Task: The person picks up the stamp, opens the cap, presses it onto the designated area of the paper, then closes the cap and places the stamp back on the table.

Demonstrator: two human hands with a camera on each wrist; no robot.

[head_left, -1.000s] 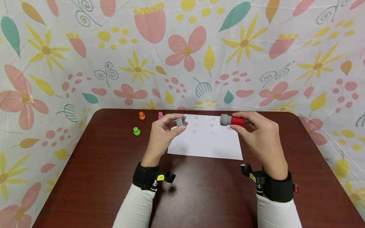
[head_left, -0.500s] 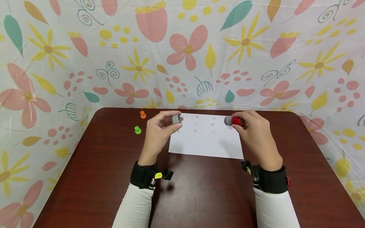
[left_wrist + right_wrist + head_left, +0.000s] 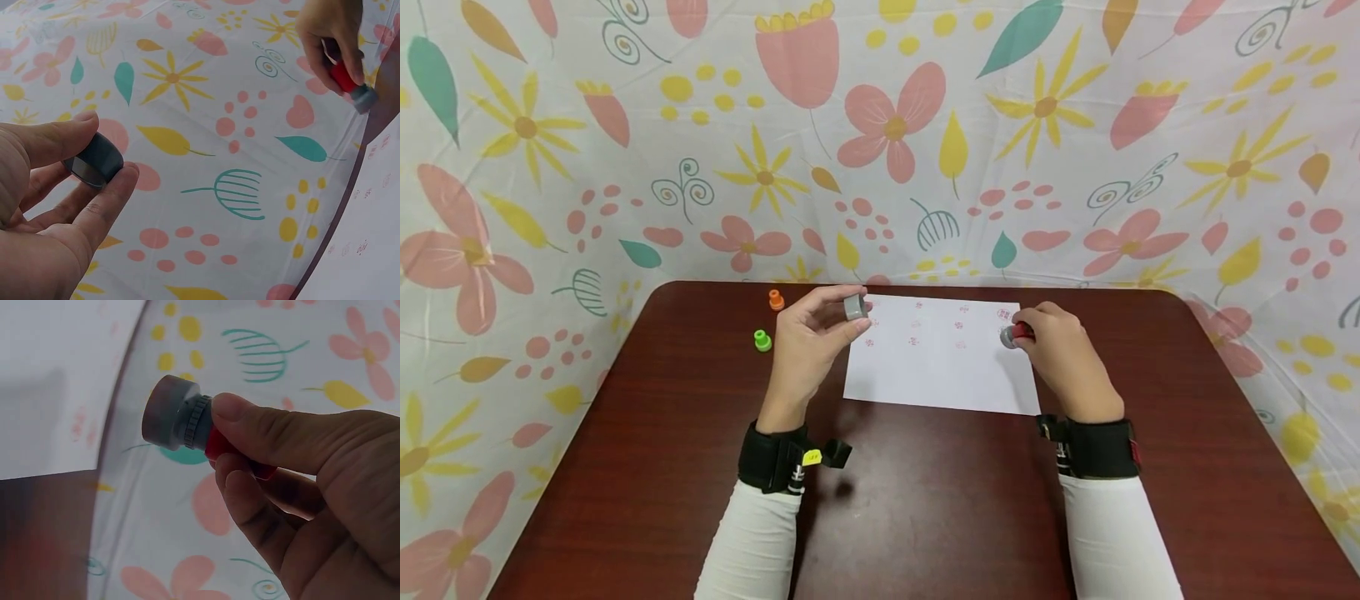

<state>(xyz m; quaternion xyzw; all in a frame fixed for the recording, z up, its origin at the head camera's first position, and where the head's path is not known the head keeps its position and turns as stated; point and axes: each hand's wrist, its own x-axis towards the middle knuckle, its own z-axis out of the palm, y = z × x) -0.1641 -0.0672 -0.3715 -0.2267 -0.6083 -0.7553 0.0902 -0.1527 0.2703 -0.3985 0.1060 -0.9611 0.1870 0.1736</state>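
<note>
Between thumb and fingers my left hand pinches a small grey cap, held above the left edge of the white paper. My right hand grips a stamp by its red handle, with the grey head uncovered. In the head view that grey head points down and left over the paper's right side; whether it touches the sheet I cannot tell. Rows of small red stamp prints mark the paper's upper half. The right wrist view shows the stamp's round face turned left.
A green stamp and an orange stamp stand on the dark wooden table, left of my left hand. A flower-patterned cloth hangs behind the table and along its sides.
My right hand has lowered and tilted the stamp's head downward toward the paper. My left hand has drifted left with the cap, covering the pink stamp seen earlier.
</note>
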